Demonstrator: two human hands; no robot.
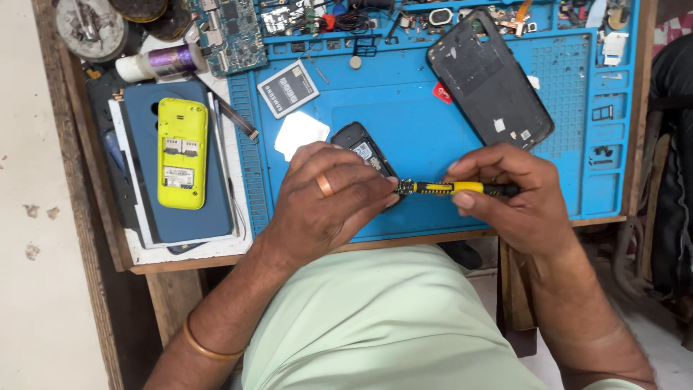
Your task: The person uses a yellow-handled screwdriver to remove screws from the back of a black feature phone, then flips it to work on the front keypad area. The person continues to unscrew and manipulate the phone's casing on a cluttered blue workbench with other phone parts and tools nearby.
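My left hand [328, 198], with a ring on one finger, is closed around a small black phone [357, 142] lying on the blue repair mat [419, 108]; its fingertips touch the tip of a screwdriver. My right hand [516, 195] grips the black and yellow screwdriver [455, 188], which lies level and points left toward the phone. The lower part of the phone is hidden under my left hand.
A large black phone back shell [491, 79] lies at the mat's upper right. A grey battery [287, 88] and a white pad [299, 133] sit above my left hand. A yellow phone [182, 152] rests on a dark blue case at left. Circuit boards and small parts line the far edge.
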